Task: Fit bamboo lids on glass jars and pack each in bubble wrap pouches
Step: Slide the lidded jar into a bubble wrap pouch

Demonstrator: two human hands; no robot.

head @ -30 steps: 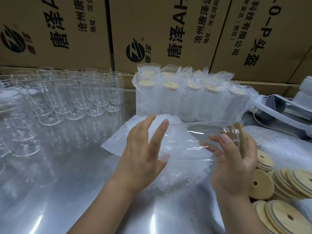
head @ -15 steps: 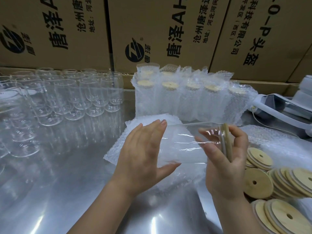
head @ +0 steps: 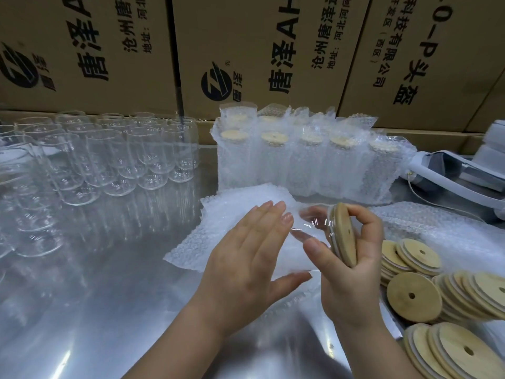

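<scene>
A glass jar (head: 311, 231) is held sideways in the air, just above a stack of bubble wrap pouches (head: 218, 228) on a shiny steel table (head: 109, 310). The left hand (head: 254, 258) lies against the jar's base end with its fingers straight and its thumb spread underneath, pressing rather than clasping. The right hand (head: 352, 269) is curled round the mouth end, thumb near me and fingers on the far side, clamped on the bamboo lid (head: 343, 233) at the rim. I cannot tell whether the lid is fully seated.

I judge the jar rigid, smooth, slippery and breakable, and fairly light while empty, so I would hold it end to end like this, not by its slick wall. The lid looks stiff and light (probably a friction fit). The pouches look limp, so one would need its mouth held open.

Wrapped, lidded jars (head: 300, 160) stand behind. Bare jars (head: 123, 160) are crowded at the left, and loose lids (head: 412, 296) are heaped at the right.
</scene>
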